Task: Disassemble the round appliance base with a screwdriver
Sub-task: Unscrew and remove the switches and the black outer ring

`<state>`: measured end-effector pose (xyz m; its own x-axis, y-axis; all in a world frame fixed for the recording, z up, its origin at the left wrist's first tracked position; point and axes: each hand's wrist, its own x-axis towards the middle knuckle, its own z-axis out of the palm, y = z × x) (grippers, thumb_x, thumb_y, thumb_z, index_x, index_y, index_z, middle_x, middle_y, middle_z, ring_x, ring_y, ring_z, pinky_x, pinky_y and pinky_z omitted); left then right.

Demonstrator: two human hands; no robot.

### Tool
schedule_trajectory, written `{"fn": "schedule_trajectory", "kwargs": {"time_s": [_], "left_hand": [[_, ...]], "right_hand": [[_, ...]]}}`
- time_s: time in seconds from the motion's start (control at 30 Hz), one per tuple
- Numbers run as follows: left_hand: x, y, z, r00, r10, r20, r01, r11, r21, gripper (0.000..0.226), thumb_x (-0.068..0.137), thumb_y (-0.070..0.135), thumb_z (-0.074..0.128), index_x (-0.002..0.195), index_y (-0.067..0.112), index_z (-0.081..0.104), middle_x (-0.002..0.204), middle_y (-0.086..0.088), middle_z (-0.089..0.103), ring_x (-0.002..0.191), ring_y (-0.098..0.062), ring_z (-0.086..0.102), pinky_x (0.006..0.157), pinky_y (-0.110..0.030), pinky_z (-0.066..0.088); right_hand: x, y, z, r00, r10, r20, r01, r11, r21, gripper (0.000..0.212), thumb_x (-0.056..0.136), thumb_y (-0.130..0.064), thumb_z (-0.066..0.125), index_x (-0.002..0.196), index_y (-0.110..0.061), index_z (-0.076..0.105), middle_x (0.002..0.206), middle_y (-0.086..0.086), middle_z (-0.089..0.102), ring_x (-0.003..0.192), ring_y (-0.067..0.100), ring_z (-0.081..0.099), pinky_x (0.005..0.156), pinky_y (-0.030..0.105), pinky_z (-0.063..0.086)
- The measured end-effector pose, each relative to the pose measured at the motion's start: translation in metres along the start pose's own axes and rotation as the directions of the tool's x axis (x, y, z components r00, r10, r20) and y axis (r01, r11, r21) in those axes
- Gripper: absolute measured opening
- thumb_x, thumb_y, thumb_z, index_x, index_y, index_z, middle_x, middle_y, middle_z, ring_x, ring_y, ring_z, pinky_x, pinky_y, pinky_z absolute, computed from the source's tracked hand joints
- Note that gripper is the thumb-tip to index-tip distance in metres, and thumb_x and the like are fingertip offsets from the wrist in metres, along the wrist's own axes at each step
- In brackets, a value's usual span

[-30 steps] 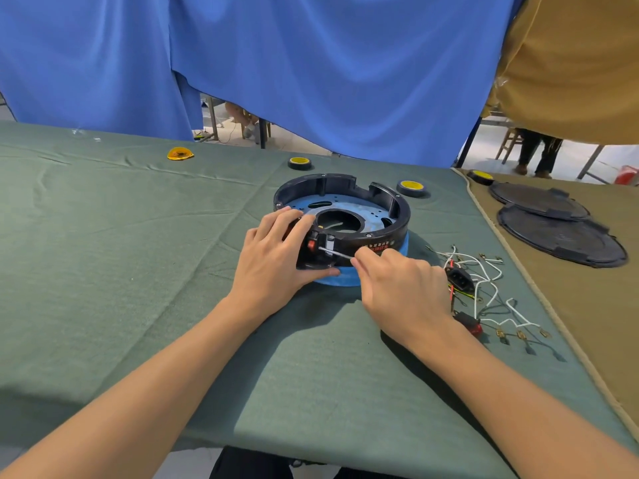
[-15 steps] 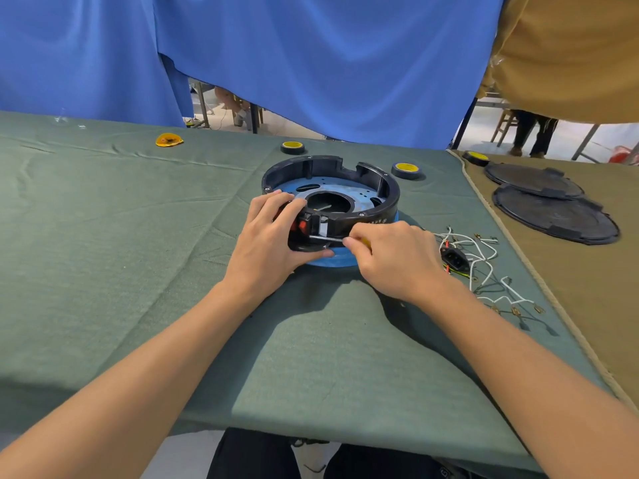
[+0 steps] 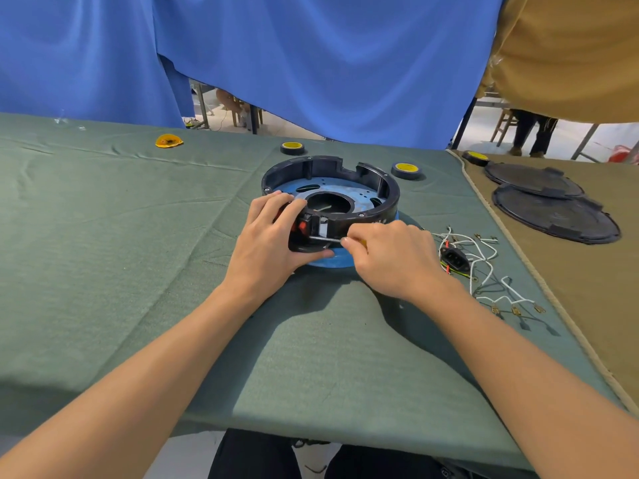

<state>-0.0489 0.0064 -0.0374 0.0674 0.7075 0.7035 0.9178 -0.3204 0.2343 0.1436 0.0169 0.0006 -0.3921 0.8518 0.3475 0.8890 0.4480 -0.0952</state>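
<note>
2 hands work the round black plastic appliance base (image 3: 387, 202), mid-way across the green cloth surface (image 3: 121, 254): the left hand (image 3: 266, 247) grips its near edge, likely to brace it, while the right hand (image 3: 394, 257) pinches a slim metal-shafted screwdriver (image 3: 323, 238) levelled into the side housing.

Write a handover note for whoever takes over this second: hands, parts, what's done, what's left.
Left hand grips the round base at its near rim, steadying it on the green cloth.
Right hand holds the screwdriver, shaft pointing left into the black block on that rim.
Done: wire harness lies loose right of the base; two black covers sit on the tan cloth.
Left: the fastener at the block; whether it is loose cannot be seen.
</note>
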Motion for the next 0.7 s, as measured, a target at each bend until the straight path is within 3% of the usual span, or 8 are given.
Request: {"fn": "schedule_trajectory", "kwargs": {"time_s": [0.1,0.2,0.4,0.5,0.6,0.7], "left_hand": [[0.000,0.000,-0.001,1.000,0.002,0.000,-0.002,1.000,0.002,0.080,0.066,0.059,0.075,0.123,0.004,0.061,0.124,-0.011,0.059,0.123,-0.031,0.046,0.105,-0.034,0.037],[0.000,0.001,-0.001,1.000,-0.001,-0.004,0.001,1.000,-0.003,0.081,0.067,0.060,0.073,0.123,0.003,0.060,0.124,-0.012,0.059,0.122,-0.032,0.046,0.105,-0.036,0.038],[0.000,0.001,-0.002,1.000,-0.009,0.008,0.009,1.000,0.017,0.081,0.068,0.061,0.073,0.126,0.006,0.059,0.127,-0.008,0.057,0.126,-0.029,0.044,0.100,-0.040,0.045],[0.000,0.002,-0.002,1.000,-0.012,0.007,0.011,1.000,0.026,0.083,0.068,0.061,0.075,0.128,0.007,0.056,0.129,-0.006,0.056,0.127,-0.027,0.043,0.095,-0.041,0.049],[0.000,0.001,-0.003,0.999,-0.045,-0.001,0.045,0.999,-0.018,0.088,0.065,0.057,0.080,0.131,0.004,0.054,0.131,-0.005,0.056,0.128,-0.025,0.042,0.094,-0.041,0.050],[0.000,-0.002,-0.004,0.998,-0.061,0.010,0.062,0.996,-0.057,0.087,0.065,0.055,0.081,0.131,0.007,0.053,0.134,-0.002,0.055,0.130,-0.021,0.040,0.093,-0.043,0.051]], "right_hand": [[0.006,0.005,0.000,0.983,0.021,0.180,-0.061,0.973,0.221,0.030,0.093,-0.048,0.041,0.069,-0.035,0.053,0.071,-0.010,0.057,0.085,0.025,0.053,0.066,0.035,0.035],[0.006,0.005,0.003,0.974,0.042,0.222,-0.118,0.931,0.344,0.031,0.093,-0.047,0.044,0.070,-0.030,0.056,0.066,-0.011,0.055,0.081,0.021,0.053,0.066,0.034,0.037],[-0.010,-0.004,0.004,0.997,0.037,0.072,-0.052,0.975,0.215,0.024,0.095,-0.048,0.037,0.087,-0.036,0.056,0.081,-0.003,0.059,0.081,0.027,0.050,0.066,0.037,0.035],[-0.011,-0.002,-0.002,0.997,0.012,0.070,-0.024,0.983,0.180,0.023,0.095,-0.049,0.038,0.085,-0.036,0.053,0.080,-0.005,0.057,0.082,0.026,0.052,0.067,0.038,0.036],[-0.008,0.006,-0.011,0.995,0.070,0.077,-0.092,0.939,0.331,0.032,0.088,-0.058,0.044,0.074,-0.032,0.052,0.071,-0.009,0.056,0.085,0.025,0.056,0.073,0.039,0.045],[-0.003,-0.001,-0.012,0.991,0.133,-0.022,-0.107,0.875,0.473,0.039,0.078,-0.065,0.056,0.067,-0.028,0.054,0.064,-0.010,0.053,0.079,0.024,0.055,0.071,0.038,0.048]]}}
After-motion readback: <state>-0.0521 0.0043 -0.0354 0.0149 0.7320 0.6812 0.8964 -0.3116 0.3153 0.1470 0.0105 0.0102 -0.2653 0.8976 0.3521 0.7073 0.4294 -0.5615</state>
